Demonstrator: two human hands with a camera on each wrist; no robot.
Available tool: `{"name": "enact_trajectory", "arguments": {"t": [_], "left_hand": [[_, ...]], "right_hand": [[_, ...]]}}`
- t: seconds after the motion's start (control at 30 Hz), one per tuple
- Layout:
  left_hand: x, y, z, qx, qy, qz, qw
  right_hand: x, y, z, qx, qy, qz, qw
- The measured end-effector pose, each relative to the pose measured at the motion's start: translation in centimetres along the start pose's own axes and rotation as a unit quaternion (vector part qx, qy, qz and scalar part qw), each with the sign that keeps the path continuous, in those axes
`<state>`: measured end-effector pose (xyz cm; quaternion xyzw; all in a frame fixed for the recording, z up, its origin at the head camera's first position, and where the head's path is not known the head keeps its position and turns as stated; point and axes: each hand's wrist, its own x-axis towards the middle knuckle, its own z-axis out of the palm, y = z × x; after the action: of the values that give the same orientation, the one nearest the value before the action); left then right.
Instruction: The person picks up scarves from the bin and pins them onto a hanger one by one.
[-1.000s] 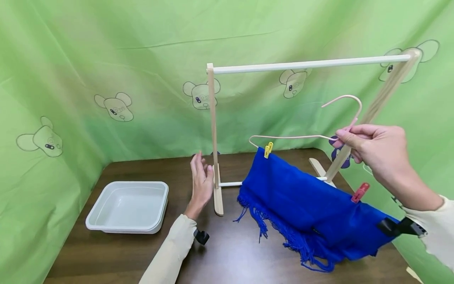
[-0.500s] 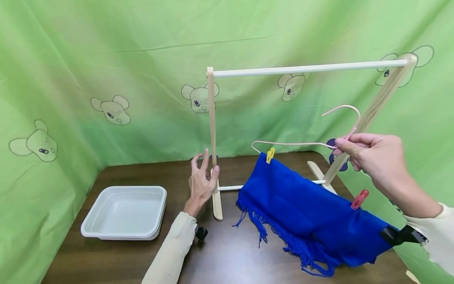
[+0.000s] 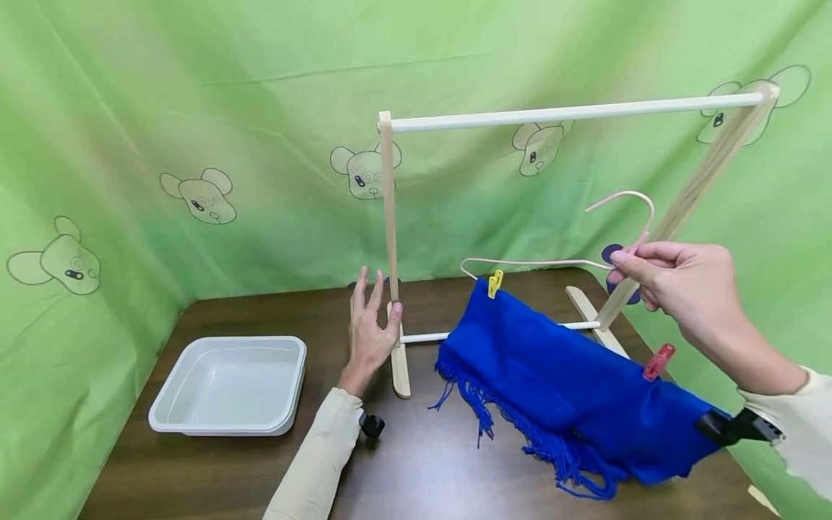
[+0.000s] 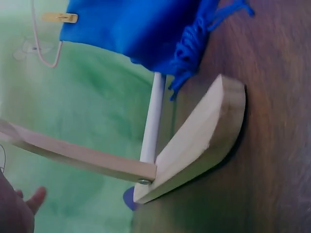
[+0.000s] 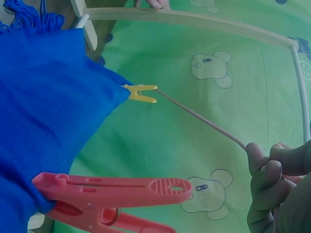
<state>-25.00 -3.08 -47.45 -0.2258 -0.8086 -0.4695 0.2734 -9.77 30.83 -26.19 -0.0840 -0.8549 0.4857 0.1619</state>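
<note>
My right hand pinches a pink clothes hanger just below its hook. A fringed blue scarf is draped over the hanger, its fringe hanging low. One yellow clothespin clips the scarf at the left; a red clothespin clips it at the right and looms large in the right wrist view. My left hand, fingers extended, is at the left post of a wooden drying rack, its thumb right at the post. In the left wrist view, the post meets its foot.
The rack's white top rail spans above the scarf, and a lower rail passes behind it. A white plastic basin sits at the left of the brown table. Green printed curtains enclose the back and sides.
My left hand has shifted slightly and its fingers have spread, the thumb now nearer the post. My right hand, hanger and scarf have dropped slightly relative to the rack.
</note>
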Motion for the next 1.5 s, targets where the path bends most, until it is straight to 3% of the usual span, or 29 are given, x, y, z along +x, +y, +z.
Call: {"name": "enact_trajectory", "arguments": {"t": [0.13, 0.3, 0.47, 0.53, 0.7, 0.77, 1.0, 1.2, 1.5], "left_hand": [[0.1, 0.7, 0.1, -0.099, -0.028, 0.003, 0.9947], [-0.2, 2.6, -1.3, -0.217, -0.085, -0.008, 0.9725], [-0.6, 2.0, -1.4, -0.183, -0.059, 0.02, 0.9811], [-0.5, 1.3, -0.9, -0.14, -0.036, 0.032, 0.989], [-0.4, 0.1, -0.1, -0.061, -0.006, 0.024, 0.9978], [-0.5, 0.1, -0.1, -0.055, 0.002, 0.017, 0.9983], [-0.6, 0.1, -0.4, -0.036, 0.007, -0.016, 0.9992], [-0.3, 0.4, -0.1, -0.04, -0.003, -0.057, 0.9976], [-0.1, 0.7, 0.8, -0.07, -0.025, -0.095, 0.9927]], "right_hand": [[-0.1, 0.0, 0.1, -0.004, 0.003, 0.001, 1.0], [-0.2, 0.3, 0.8, -0.005, 0.005, -0.007, 1.0], [-0.2, 0.6, 1.1, 0.001, 0.004, -0.007, 1.0], [-0.1, 0.7, 1.1, 0.004, 0.005, -0.007, 1.0], [0.0, 0.5, 1.0, 0.007, 0.0, -0.004, 1.0], [0.0, 0.4, 1.0, 0.013, -0.001, -0.006, 1.0], [0.8, -0.4, 0.5, 0.112, 0.0, -0.017, 0.994], [1.6, -0.8, -0.3, 0.12, 0.008, -0.029, 0.992], [2.6, -0.7, -1.9, 0.126, 0.024, -0.012, 0.992]]}}
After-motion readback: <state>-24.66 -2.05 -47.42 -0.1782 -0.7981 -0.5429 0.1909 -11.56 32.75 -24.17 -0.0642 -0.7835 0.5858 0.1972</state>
